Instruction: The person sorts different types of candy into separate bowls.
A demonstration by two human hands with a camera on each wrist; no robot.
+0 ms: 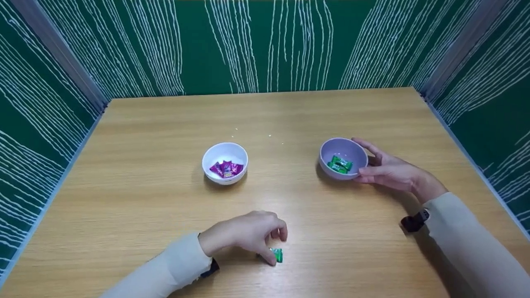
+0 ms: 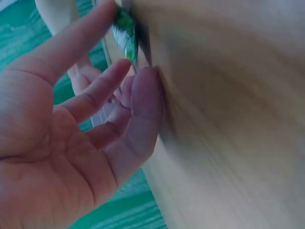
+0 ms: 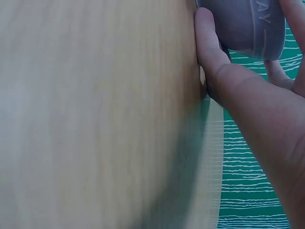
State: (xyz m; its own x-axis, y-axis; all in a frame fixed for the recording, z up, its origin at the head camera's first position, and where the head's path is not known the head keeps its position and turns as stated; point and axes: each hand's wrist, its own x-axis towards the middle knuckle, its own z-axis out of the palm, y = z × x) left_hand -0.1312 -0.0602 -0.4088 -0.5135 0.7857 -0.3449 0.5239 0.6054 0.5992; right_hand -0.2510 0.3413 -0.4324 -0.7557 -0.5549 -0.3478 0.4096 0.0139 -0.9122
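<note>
My left hand [image 1: 254,229] reaches low over the front middle of the table. Its thumb overlaps a small green wrapped candy [image 1: 278,255], while the bent fingers stand apart from the thumb. In the left wrist view, the candy [image 2: 125,36] is by the thumb tip, with the index fingertip near its lower end. On the right side, my right hand [image 1: 389,169] grips a purple bowl [image 1: 340,145] from its right, thumb near the rim and fingers along the outside. Green wrapped candies [image 1: 340,164] lie inside that bowl. Lettering shows on its wall [image 3: 243,28] in the right wrist view.
A white bowl [image 1: 225,148] with several purple-pink wrapped candies [image 1: 226,169] stands left of the purple bowl. Tiny white specks [image 1: 270,135] dot the wooden table [image 1: 165,124] behind the bowls. Green panels with white lines [image 1: 265,45] enclose the back and sides.
</note>
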